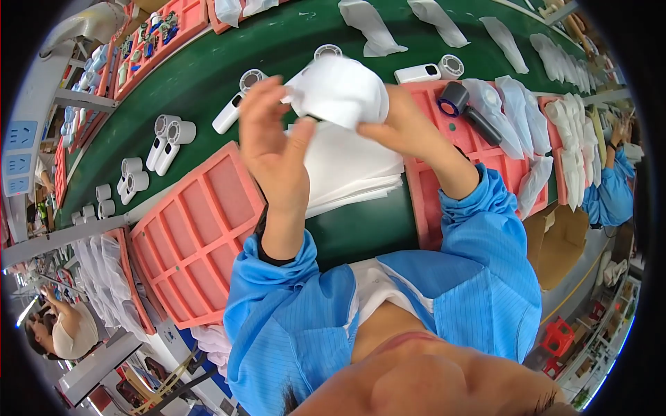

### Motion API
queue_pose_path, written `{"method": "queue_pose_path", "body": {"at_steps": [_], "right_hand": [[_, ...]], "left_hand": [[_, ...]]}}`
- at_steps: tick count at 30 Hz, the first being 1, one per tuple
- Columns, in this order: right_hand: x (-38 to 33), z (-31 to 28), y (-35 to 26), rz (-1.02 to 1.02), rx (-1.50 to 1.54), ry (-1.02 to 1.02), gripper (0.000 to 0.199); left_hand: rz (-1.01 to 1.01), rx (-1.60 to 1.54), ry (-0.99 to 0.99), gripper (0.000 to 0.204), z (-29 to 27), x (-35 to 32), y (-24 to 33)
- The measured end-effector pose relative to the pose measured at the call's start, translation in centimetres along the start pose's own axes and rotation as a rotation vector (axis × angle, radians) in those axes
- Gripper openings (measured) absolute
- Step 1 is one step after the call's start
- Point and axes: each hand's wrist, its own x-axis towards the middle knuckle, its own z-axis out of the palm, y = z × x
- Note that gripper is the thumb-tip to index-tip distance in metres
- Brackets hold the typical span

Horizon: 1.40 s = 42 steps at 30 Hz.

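Note:
Above the bench, my right hand [397, 126] pinches the right side of a soft white sleeve [340, 90], its thumb along the lower edge. My left hand [276, 142] is at the sleeve's left edge, fingers spread and slightly blurred, thumb apart from them. I cannot make out whether a device is inside the sleeve. Under my hands lies a stack of flat white sleeves [350, 170] on the green surface. Just beyond the held sleeve, the round head of a white device [328, 52] shows. Close to my left fingers is another white hair-dryer-like device [232, 111].
A pink compartment tray [198, 229] lies at left. Another pink tray [427, 187] at right bears a dark grey device [454, 99] and wrapped items [517, 114]. Several white devices [166, 142] and wrapped pieces [371, 28] line the green belt [208, 83]. A cardboard box [555, 246] stands lower right.

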Motion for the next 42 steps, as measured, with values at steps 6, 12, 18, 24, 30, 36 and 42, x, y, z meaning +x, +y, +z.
{"method": "queue_pose_path", "body": {"at_steps": [6, 12, 18, 24, 30, 36, 42], "right_hand": [[-0.4, 2.2, -0.6, 0.024, -0.472, 0.229, 0.044], [-0.6, 1.5, -0.9, 0.094, -0.312, 0.163, 0.043], [-0.1, -3.1, 1.1, 0.08, 0.104, -0.189, 0.041], [8.5, -10.1, 17.7, 0.515, -0.874, 0.31, 0.053], [7.1, -15.4, 21.2, 0.87, -0.916, -0.176, 0.076], [1.6, -19.5, 14.9, 1.14, -0.681, -0.565, 0.074], [-0.7, -22.2, 14.4, 0.426, -0.839, 0.11, 0.062]], "left_hand": [[0.249, 0.422, -0.005, 0.036, 1.3, -1.1, -0.2], [0.364, 0.781, -0.055, 0.018, 0.5, -0.8, 0.2], [-0.11, 0.341, 0.101, 0.015, -0.9, 0.3, -2.6], [-0.143, 0.897, -0.461, 0.025, 2.1, -4.7, -6.9], [-0.063, 1.079, -0.617, 0.021, 1.7, -6.3, -10.1], [-0.167, 0.977, -0.6, 0.015, 2.2, -5.8, -9.9], [-0.417, 0.619, -0.496, 0.012, 1.5, -4.0, -9.3]]}}
